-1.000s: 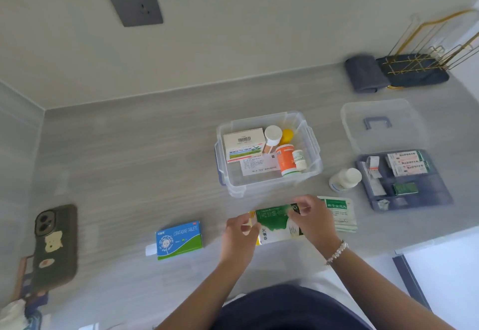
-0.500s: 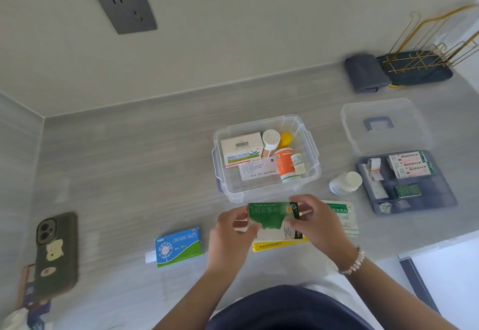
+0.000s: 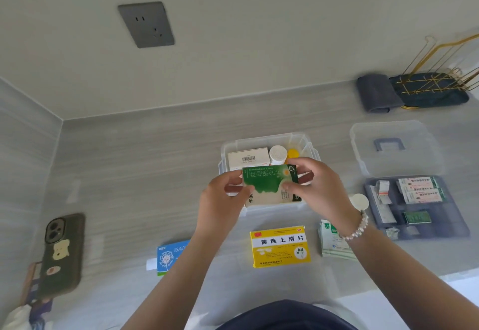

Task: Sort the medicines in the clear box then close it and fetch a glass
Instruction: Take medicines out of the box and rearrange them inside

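A green and white medicine box hangs over the front of the clear box, pinched at its left end by my left hand and at its right end by my right hand. Inside the clear box I see a white carton, a white-capped bottle and a yellow cap. On the counter in front lie a yellow medicine box, a blue box and green and white sachets. The clear lid lies to the right.
A grey divider tray with small packets sits at the right, a white bottle beside it. A phone lies at the left edge. A folded grey cloth and a gold wire rack stand at the back right.
Both hands lifted the green box off the yellow box and carried it away from me, over the clear box. The yellow box now lies uncovered on the counter.
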Demonstrator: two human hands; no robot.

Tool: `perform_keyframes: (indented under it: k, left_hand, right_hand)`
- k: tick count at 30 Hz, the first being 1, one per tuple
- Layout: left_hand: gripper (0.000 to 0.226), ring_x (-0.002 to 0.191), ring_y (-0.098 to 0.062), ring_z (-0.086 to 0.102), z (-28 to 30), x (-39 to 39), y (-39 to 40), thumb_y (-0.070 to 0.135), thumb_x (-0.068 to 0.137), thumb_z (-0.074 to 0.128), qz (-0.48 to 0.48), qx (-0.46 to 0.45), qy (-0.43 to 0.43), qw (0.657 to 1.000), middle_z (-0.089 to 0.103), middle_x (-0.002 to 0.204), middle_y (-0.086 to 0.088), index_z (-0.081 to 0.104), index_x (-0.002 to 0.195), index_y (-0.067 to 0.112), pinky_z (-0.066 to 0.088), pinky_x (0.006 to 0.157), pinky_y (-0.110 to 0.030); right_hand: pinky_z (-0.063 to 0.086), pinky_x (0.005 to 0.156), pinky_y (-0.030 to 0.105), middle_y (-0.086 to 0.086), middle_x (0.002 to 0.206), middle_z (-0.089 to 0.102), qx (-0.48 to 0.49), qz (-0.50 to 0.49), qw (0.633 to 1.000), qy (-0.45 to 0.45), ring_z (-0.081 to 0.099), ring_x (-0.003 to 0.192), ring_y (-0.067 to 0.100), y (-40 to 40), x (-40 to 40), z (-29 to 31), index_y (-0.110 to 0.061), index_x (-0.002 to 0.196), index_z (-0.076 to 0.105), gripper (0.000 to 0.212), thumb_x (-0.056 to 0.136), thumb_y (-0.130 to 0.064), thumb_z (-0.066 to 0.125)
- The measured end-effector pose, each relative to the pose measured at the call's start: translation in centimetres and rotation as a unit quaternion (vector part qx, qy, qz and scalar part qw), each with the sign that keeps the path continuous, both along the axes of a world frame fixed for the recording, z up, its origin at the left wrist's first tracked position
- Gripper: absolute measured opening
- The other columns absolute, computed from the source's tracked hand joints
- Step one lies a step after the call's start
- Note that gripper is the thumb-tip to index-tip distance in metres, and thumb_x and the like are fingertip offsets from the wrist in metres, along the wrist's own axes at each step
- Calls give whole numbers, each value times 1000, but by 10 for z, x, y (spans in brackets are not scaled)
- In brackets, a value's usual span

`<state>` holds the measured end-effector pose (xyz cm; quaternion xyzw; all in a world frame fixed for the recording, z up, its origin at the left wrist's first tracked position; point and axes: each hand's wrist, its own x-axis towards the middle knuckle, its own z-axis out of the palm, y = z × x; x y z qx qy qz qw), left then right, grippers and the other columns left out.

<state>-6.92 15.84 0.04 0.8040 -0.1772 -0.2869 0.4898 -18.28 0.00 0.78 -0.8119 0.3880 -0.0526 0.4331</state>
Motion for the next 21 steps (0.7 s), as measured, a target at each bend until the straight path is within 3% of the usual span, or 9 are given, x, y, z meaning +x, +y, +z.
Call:
perform_keyframes:
  k: [2, 5, 9, 12, 16, 21]
  left_hand:
    - [23, 79, 7, 63, -7, 4, -11, 17, 81, 67, -10, 20, 6, 1000, 67, 87, 20, 68, 102, 27, 43, 61, 0]
    - [19, 77, 2, 62, -17, 8, -27, 15, 83, 64, -11, 56, 15, 998, 69, 86, 12, 71, 99, 22, 43, 57, 0]
    - [17, 79, -16, 63, -27, 10, -43, 21, 85, 60, -33, 136, 9, 990, 71, 87, 0, 69, 97, 13, 47, 63, -21]
    - [20, 63, -15, 51, -35, 8, -51, 27, 88, 53, -93, 223, 14, 970, 53, 68, 2, 59, 90, 7, 34, 48, -22]
    - [21, 66, -15, 46, -46, 9, -57, 23, 92, 44, -111, 277, 53, 953, 51, 80, -3, 53, 98, 4, 33, 49, -23]
    - [24, 67, -10, 47, -48, 18, -64, 14, 90, 47, -156, 284, 136, 936, 54, 93, -3, 46, 114, 11, 38, 51, -17]
  right_hand:
    - [40, 61, 6, -7, 91, 62, -13, 12, 1000, 14, 57, 71, -3, -10, 9, -9, -23, 118, 61, 51, 70, -22, 77]
    - [48, 70, 21, -2, 93, 64, -11, 16, 999, 42, 62, 77, 11, -21, 23, -25, -16, 121, 55, 57, 69, -21, 77]
    - [52, 75, 31, 8, 94, 71, 0, 21, 996, 85, 66, 87, 22, -28, 30, -44, -8, 111, 59, 43, 71, -16, 74]
    - [51, 68, 28, 10, 85, 72, -14, 67, 993, 100, 67, 79, 22, -32, 31, -52, -9, 103, 65, 28, 76, -13, 70]
    - [39, 54, 20, -3, 57, 49, -9, 164, 968, 191, 44, 52, 8, -37, 38, -66, -6, 99, 64, 19, 84, -16, 60]
    - [36, 51, 16, 4, 72, 57, 45, 195, 955, 218, 53, 71, 17, -43, 45, -73, -3, 104, 61, 22, 87, -17, 56]
